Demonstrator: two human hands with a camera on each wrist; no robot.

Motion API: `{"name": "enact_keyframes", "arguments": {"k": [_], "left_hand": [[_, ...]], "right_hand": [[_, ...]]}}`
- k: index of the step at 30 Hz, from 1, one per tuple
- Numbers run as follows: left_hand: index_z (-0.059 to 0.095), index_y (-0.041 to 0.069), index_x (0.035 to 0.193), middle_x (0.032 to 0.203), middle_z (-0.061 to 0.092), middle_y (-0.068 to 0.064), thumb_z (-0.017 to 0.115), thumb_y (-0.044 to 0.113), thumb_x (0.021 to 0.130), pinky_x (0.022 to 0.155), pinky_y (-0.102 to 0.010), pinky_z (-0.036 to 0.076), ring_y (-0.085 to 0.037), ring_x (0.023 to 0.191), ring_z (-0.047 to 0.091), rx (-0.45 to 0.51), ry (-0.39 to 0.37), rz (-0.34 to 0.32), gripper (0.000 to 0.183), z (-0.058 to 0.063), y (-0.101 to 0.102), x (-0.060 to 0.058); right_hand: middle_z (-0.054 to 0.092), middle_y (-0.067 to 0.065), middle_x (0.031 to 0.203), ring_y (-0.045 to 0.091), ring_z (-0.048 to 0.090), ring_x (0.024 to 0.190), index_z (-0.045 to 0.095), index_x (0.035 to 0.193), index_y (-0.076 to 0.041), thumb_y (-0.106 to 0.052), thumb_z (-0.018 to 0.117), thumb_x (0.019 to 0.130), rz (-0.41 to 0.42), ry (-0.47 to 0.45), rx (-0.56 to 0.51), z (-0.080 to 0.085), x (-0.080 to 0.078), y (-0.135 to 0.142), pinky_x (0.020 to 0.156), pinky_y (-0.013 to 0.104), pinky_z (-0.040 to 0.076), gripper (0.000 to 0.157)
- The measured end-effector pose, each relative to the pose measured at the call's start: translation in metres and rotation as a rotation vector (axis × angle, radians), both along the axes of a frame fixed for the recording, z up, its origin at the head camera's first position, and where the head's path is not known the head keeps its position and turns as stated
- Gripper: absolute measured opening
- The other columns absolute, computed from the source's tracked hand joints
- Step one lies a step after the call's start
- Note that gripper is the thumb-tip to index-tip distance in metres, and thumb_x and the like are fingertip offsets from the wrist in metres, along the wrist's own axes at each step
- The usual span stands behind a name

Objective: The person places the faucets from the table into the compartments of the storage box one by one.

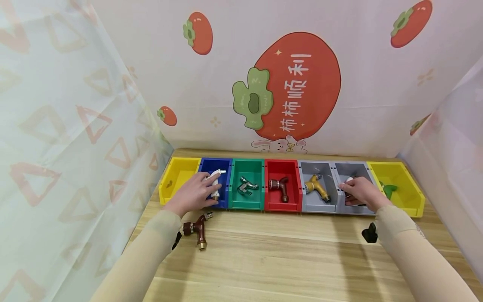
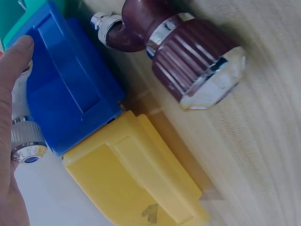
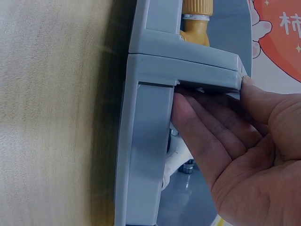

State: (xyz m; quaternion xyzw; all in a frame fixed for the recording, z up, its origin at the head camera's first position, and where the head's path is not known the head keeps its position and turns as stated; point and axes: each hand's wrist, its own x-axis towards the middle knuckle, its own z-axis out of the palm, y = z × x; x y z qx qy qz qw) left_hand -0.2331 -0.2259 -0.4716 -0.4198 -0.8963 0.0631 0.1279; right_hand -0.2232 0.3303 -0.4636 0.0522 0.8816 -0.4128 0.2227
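My left hand (image 1: 195, 191) grips a white tap (image 1: 216, 184) over the blue bin (image 1: 228, 165). In the left wrist view the tap's ridged chrome-and-white knob (image 2: 29, 141) shows beside the thumb. My right hand (image 1: 361, 191) reaches into the right-hand grey bin (image 1: 354, 167) and grips its left wall, thumb at the rim and fingers on the inner side. Partly hidden behind those fingers, another white tap (image 3: 178, 157) lies inside that bin. A dark red tap (image 1: 200, 230) lies on the table just in front of the blue bin, near my left wrist.
Other bins in the row are yellow (image 1: 171, 178), green (image 1: 235, 167) with a chrome tap (image 1: 247, 185), red (image 1: 271, 167) with a dark red tap, grey with a yellow tap (image 1: 318, 188), and yellow (image 1: 409, 188) with a green piece. Behind stands a printed wall (image 1: 226, 84).
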Motion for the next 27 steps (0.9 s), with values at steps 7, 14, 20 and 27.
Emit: {"name": "enact_keyframes", "arguments": {"k": [7, 14, 20, 27], "left_hand": [[0.069, 0.017, 0.135, 0.151, 0.054, -0.012, 0.076, 0.055, 0.088, 0.110, -0.049, 0.045, -0.037, 0.121, 0.058, -0.038, -0.041, 0.025, 0.061, -0.005, 0.003, -0.010], [0.066, 0.017, 0.139, 0.155, 0.050, -0.011, 0.074, 0.054, 0.090, 0.115, -0.052, 0.040, -0.037, 0.129, 0.055, -0.043, -0.099, 0.053, 0.061, -0.008, 0.000, -0.014], [0.065, 0.017, 0.141, 0.156, 0.049, -0.011, 0.073, 0.051, 0.092, 0.119, -0.056, 0.034, -0.038, 0.139, 0.048, -0.038, -0.169, 0.065, 0.060, -0.012, -0.009, -0.011], [0.062, 0.016, 0.143, 0.156, 0.048, -0.013, 0.072, 0.052, 0.092, 0.121, -0.059, 0.028, -0.041, 0.143, 0.043, -0.024, -0.192, 0.056, 0.064, -0.013, -0.026, 0.002]], "right_hand": [[0.063, 0.011, 0.090, 0.023, 0.069, 0.080, 0.065, 0.108, 0.007, -0.030, 0.053, 0.108, -0.007, -0.014, 0.006, 0.000, 0.000, 0.000, 0.076, 0.038, 0.063, 0.039], [0.064, 0.011, 0.090, 0.021, 0.068, 0.078, 0.065, 0.109, 0.008, -0.031, 0.053, 0.108, -0.005, -0.015, 0.003, -0.001, 0.000, -0.001, 0.075, 0.037, 0.063, 0.040], [0.064, 0.010, 0.090, 0.021, 0.069, 0.078, 0.065, 0.107, 0.007, -0.030, 0.054, 0.108, -0.008, -0.010, 0.001, 0.000, 0.000, -0.001, 0.075, 0.037, 0.063, 0.039], [0.063, 0.012, 0.089, 0.022, 0.069, 0.078, 0.065, 0.105, 0.006, -0.032, 0.054, 0.108, -0.014, -0.009, 0.006, -0.001, 0.000, 0.000, 0.075, 0.037, 0.063, 0.039]]}}
